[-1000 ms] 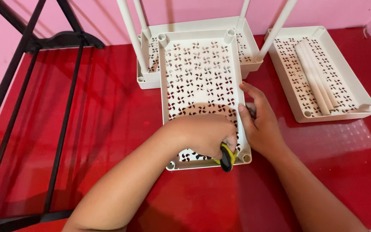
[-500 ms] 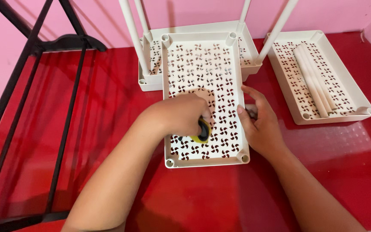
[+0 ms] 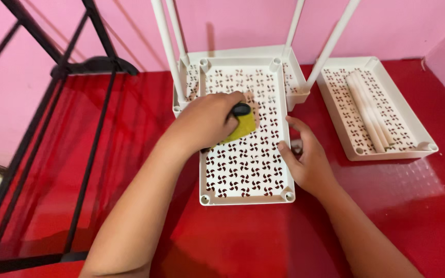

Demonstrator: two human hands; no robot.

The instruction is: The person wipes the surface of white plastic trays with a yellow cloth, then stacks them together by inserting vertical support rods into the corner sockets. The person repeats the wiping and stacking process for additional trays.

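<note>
White plastic fills the middle of the head view: a perforated shelf tray with a pinwheel cut-out pattern lies flat on the glossy red floor, its far end overlapping a second tray that already carries four upright white poles in its corner sockets. The left hand is curled closed around a yellow-green tool with a black end, pressing it down on the upper middle of the near tray; whether it is a sponge, a scrubber or a handle is hard to tell. The right hand rests half open against the tray's right rim, fingers spread along the edge and gripping nothing, seemingly to keep the tray from sliding. To the right, well apart from both hands, a third tray lies on the floor with a bundle of loose white poles inside it. At the left a black metal frame leans over the floor, beside the pink wall. Judging from how things lie, one level appears assembled, the near tray is the one in hand, and the third tray with its poles looks untouched, so a good share of the work seems left.
</note>
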